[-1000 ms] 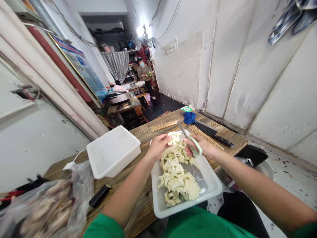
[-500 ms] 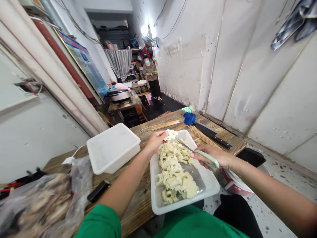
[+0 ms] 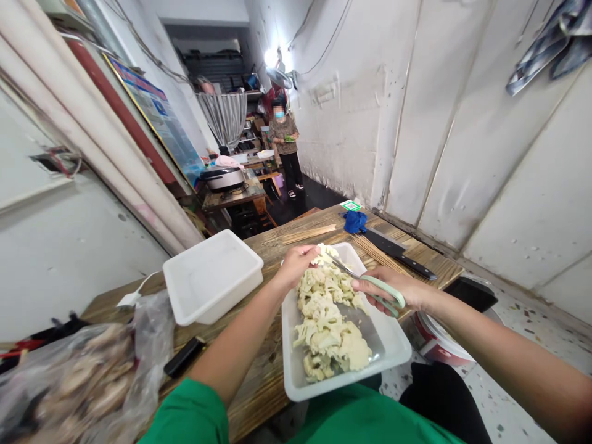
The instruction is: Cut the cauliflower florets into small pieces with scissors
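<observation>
From where I stand, the white tray (image 3: 391,339) sits with its near end at the table's (image 3: 268,364) edge, right against the person's green shirt (image 3: 370,419), with bare wood left of it before the white box (image 3: 213,277), and skewers (image 3: 377,251) and a knife (image 3: 416,266) past its far right side. Both arms reach forward, hands apart above the tray's far half: the left hand (image 3: 298,265) pinches a cauliflower piece (image 3: 324,254), the right hand (image 3: 400,287) grips scissors (image 3: 382,285), blades pointing at that piece. Cut cauliflower (image 3: 330,327) heaps along the tray's left and middle.
</observation>
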The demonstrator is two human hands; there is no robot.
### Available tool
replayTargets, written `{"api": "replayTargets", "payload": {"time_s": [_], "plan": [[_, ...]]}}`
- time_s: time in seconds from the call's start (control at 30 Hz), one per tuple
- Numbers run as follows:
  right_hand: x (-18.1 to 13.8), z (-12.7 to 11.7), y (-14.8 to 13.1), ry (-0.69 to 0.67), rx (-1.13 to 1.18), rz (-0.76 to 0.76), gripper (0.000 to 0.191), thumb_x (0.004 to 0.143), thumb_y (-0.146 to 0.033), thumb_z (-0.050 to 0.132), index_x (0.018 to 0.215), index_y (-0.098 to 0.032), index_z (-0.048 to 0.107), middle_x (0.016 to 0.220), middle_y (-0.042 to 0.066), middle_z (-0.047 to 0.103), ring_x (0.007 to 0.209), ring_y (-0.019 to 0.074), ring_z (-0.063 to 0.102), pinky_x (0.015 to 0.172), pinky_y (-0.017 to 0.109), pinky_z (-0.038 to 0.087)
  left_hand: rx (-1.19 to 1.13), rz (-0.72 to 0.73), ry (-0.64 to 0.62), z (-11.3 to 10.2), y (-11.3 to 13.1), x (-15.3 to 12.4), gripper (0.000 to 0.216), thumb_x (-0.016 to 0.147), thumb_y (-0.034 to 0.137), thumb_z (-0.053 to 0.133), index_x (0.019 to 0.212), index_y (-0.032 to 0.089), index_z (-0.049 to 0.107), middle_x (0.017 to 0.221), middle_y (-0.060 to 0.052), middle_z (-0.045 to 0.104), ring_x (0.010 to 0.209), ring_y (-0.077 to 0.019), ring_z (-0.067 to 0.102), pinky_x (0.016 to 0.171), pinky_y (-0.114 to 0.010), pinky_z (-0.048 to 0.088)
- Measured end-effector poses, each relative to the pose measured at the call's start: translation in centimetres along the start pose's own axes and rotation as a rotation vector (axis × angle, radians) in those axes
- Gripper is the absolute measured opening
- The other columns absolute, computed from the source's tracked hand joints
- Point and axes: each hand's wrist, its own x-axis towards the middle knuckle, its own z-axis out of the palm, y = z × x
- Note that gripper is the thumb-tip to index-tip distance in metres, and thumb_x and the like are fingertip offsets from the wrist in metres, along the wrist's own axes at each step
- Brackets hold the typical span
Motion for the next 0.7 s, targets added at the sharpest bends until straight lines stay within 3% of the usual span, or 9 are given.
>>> {"api": "replayTargets", "payload": {"time_s": [0.23, 0.47, 0.7], "plan": [[-0.3, 0.1, -0.4, 0.01, -0.039, 0.016, 0.059, 0.062, -0.074, 0.064, 0.064, -0.017, 0.05, 0.052, -0.002, 0.052, 0.04, 0.0093, 0.048, 0.034, 0.02, 0.037, 0.033, -0.008, 0.023, 0.7, 0.0, -0.3, 0.039, 0.063, 0.047, 0.074, 0.079, 0.012, 0.074, 0.08, -0.008, 0.069, 0.073, -0.0165, 0.059, 0.06, -0.025, 0.049], [0.3, 0.2, 0.9, 0.031, -0.019, 0.011, 0.053, 0.066, -0.067, 0.067, 0.062, -0.016, 0.051, 0.047, -0.003, 0.05, 0.035, 0.0085, 0.045, 0.03, 0.019, 0.034, 0.1, 0.028, 0.057, 1.2, -0.1, -0.6, 0.035, 0.069, 0.044, 0.068, 0.082, 0.012, 0.074, 0.078, -0.007, 0.07, 0.073, -0.0188, 0.061, 0.065, -0.029, 0.049], [0.7, 1.1, 1.6, 0.042, 0.04, 0.016, 0.051, 0.065, -0.063, 0.07, 0.057, -0.017, 0.048, 0.043, -0.004, 0.048, 0.032, 0.0084, 0.044, 0.027, 0.018, 0.033, 0.323, 0.092, 0.07, 1.1, -0.7, -0.7, 0.036, 0.076, 0.046, 0.057, 0.075, 0.013, 0.072, 0.068, -0.003, 0.066, 0.064, -0.016, 0.056, 0.059, -0.025, 0.043]]}}
